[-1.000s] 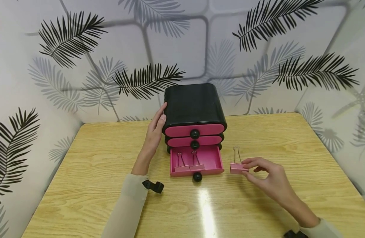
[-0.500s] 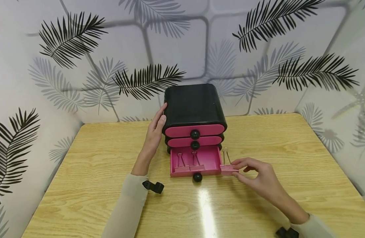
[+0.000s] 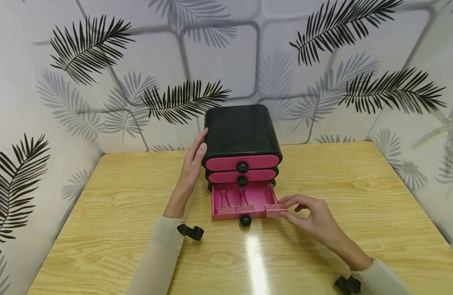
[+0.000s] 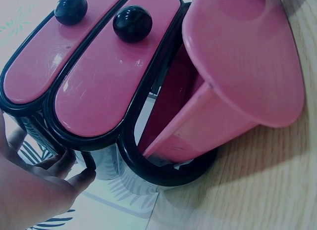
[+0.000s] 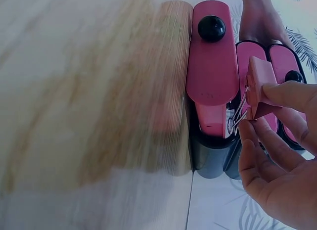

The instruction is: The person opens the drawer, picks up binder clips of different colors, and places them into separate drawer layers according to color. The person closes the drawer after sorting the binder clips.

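My right hand pinches a pink binder clip between thumb and fingers, over the right end of the pulled-out bottom drawer. The clip's wire handle points up and back; whether it touches the drawer I cannot tell. In the right wrist view, the clip shows beside the drawer front. Two more pink binder clips, one at left and one mid-drawer, lie inside. My left hand rests against the left side of the black drawer unit, fingers extended.
Two upper pink drawers, the top one and the middle one, are closed, each with a round black knob. The unit stands on a wood-grain table near its back edge. Behind rises a leaf-patterned backdrop.
My right hand has carried the binder clip leftward, from beside the bottom drawer to over its right end. My left hand stays against the unit.
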The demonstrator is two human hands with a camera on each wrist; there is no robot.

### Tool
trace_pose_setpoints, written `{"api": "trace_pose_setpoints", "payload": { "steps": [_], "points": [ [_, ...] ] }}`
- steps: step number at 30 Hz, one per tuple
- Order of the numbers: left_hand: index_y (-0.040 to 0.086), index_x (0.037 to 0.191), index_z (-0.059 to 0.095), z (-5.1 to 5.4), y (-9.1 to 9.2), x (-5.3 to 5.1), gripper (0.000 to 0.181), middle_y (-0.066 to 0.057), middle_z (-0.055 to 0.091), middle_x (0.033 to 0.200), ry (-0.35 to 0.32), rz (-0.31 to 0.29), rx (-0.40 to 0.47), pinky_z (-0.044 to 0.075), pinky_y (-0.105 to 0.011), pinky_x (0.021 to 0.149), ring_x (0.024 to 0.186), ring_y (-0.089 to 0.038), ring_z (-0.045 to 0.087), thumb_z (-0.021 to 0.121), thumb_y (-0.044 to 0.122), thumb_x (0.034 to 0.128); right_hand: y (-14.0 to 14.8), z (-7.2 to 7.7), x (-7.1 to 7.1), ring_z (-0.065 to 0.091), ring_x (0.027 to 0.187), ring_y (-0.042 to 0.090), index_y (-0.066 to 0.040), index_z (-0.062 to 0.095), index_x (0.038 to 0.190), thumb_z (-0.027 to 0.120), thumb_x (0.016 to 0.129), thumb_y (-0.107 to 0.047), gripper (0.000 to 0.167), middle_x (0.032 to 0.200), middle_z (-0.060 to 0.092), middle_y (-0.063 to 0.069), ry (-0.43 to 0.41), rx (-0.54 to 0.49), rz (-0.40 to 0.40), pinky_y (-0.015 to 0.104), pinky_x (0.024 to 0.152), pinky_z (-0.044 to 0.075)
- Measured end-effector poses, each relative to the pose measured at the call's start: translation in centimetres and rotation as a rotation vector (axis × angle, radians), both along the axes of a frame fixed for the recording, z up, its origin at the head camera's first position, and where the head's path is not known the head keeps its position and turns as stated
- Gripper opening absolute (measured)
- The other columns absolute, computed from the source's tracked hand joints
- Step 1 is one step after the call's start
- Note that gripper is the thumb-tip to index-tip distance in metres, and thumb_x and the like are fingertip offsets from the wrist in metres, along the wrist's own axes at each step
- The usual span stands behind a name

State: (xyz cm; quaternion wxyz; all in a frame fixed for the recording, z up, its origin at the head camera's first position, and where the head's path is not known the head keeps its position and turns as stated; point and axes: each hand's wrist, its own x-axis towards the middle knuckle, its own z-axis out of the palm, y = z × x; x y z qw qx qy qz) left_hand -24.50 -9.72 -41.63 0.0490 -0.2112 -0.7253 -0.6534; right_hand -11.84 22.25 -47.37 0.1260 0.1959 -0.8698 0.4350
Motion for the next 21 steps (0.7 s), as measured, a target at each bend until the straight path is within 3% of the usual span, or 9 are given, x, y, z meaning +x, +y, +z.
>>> {"api": "trace_pose_setpoints", "payload": {
  "steps": [21],
  "points": [
    [0.008,0.162,0.031,0.0,0.0,0.0,0.052,-0.007,0.027,0.168,0.014,-0.007,-0.001,0.019,-0.040,0.124,0.155,-0.017,0.021,0.037,0.019,0.1115,-1.3,-0.3,-2.6,0.070,0.094,0.015,-0.016,0.077,0.094,0.085,0.084,-0.009,0.014,0.104,0.076,-0.003,0.006,0.054,0.025,0.036,0.070,0.058]
  ]
}}
